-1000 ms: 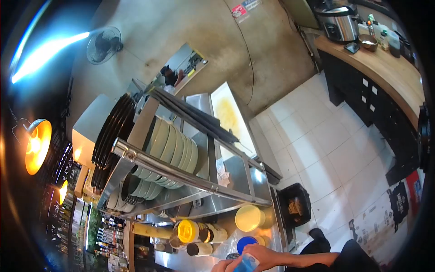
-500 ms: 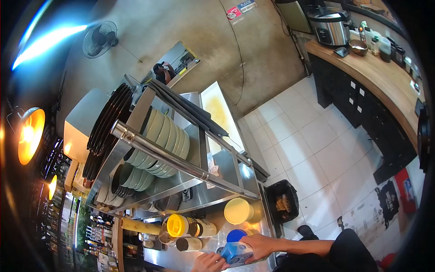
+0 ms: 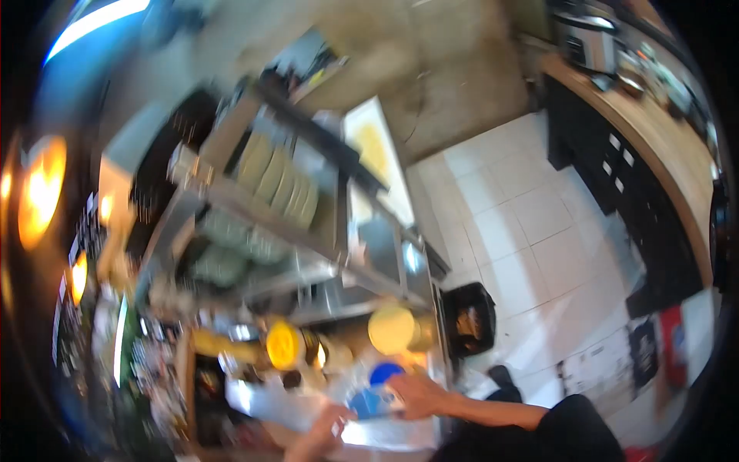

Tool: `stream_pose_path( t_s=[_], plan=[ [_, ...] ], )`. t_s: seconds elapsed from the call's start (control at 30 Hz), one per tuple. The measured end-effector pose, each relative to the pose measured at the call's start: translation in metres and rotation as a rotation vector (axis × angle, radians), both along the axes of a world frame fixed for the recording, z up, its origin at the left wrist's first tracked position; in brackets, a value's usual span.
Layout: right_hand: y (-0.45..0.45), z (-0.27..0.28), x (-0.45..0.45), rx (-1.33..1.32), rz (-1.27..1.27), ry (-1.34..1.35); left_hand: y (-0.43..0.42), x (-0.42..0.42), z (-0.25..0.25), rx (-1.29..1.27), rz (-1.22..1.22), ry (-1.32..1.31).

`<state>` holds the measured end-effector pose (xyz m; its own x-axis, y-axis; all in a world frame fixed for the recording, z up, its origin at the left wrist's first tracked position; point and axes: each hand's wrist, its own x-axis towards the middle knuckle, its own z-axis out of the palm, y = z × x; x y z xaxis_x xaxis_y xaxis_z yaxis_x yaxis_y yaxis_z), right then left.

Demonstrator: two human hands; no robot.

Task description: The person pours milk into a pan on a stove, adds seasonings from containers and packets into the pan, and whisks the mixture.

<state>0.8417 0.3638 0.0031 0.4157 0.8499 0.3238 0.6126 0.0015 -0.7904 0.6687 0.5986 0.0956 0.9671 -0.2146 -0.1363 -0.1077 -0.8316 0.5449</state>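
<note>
Low in the head view, my right hand [image 3: 419, 394] is closed around one side of a blue carton [image 3: 368, 403], held over the steel counter [image 3: 385, 435]. My left hand [image 3: 325, 427] is at the carton's other end, its fingers bent and blurred by motion. Whether those fingers touch the carton or pinch something small, I cannot make out. A round blue lid or tub [image 3: 385, 373] sits just beyond my right hand. Behind it stands a pale yellow tub [image 3: 391, 331]. To the left are a yellow-lidded container [image 3: 285, 346] and a small dark-capped jar [image 3: 292, 379].
A steel rack [image 3: 265, 231] with stacked bowls [image 3: 277, 181] rises over the counter's far side. A black bin [image 3: 469, 319] stands on the tiled floor to the right. Across the floor is a wooden-topped counter [image 3: 685, 165] with a rice cooker [image 3: 586, 42].
The view has shifted and blurred. My left hand has moved left, further from my right hand, which still grips the carton. More of the carton's blue side shows between them.
</note>
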Motion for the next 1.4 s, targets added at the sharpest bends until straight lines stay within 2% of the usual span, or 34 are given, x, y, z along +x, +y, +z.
stream_pose_path(
  t_s=[0.07, 0.1, 0.13, 0.17, 0.2, 0.27, 0.33, 0.37, 0.43, 0.47, 0.53, 0.6, 0.7, 0.73, 0.8, 0.83, 0.93, 1.4],
  plan=[
    [0.001, 0.017, 0.001, -0.093, 0.023, 0.074, -0.026, 0.007, 0.018, -0.02, 0.066, -0.075],
    [0.007, 0.009, -0.002, -0.061, -0.009, 0.067, -0.043, 0.012, 0.04, 0.017, 0.208, 0.067],
    [0.01, 0.003, -0.008, -0.027, -0.04, 0.064, -0.051, 0.008, 0.038, 0.09, 0.257, -0.012],
    [0.011, 0.005, -0.01, 0.017, -0.016, 0.088, -0.063, 0.007, 0.044, 0.085, 0.497, 0.142],
    [0.013, 0.007, -0.014, 0.065, -0.002, 0.113, -0.069, 0.004, 0.046, 0.143, 0.474, -0.011],
    [0.016, 0.003, -0.027, 0.002, 0.063, 0.099, -0.072, -0.011, 0.029, 0.142, 0.539, 0.021],
    [0.016, -0.003, -0.04, 0.053, -0.033, 0.181, -0.073, -0.031, -0.008, -0.013, 0.74, -0.108],
    [0.016, -0.008, -0.048, -0.002, -0.045, 0.267, -0.069, -0.039, -0.022, -0.05, 0.793, -0.097],
    [0.019, -0.011, -0.059, -0.066, -0.055, 0.202, -0.059, -0.052, -0.051, -0.379, 0.846, -0.152],
    [0.023, -0.012, -0.064, -0.106, -0.068, 0.201, -0.06, -0.059, -0.064, -0.406, 0.875, -0.156],
    [0.032, -0.015, -0.073, -0.156, -0.076, 0.212, -0.057, -0.064, -0.087, -1.096, 1.041, -0.168],
    [0.038, -0.018, -0.083, -0.205, -0.107, 0.231, -0.066, -0.075, -0.112, -1.143, 1.121, -0.168],
    [0.053, -0.023, -0.091, -0.348, -0.145, 0.159, -0.082, -0.08, -0.141, -1.235, 1.331, -0.419],
    [0.06, -0.026, -0.096, -0.367, -0.152, 0.149, -0.082, -0.079, -0.152, -1.258, 1.329, -0.411],
    [0.071, -0.035, -0.103, -0.378, -0.124, 0.129, -0.081, -0.076, -0.173, -1.253, 1.415, -0.593],
    [0.073, -0.044, -0.105, -0.427, -0.14, 0.143, -0.08, -0.074, -0.176, -1.404, 1.473, -0.608],
    [0.086, -0.055, -0.117, -0.488, -0.205, 0.143, -0.068, -0.073, -0.192, -1.325, 1.535, -0.577],
    [0.129, -0.064, -0.137, -0.789, -0.443, 0.181, -0.01, -0.082, -0.217, -1.533, 1.441, -0.128]
  ],
)
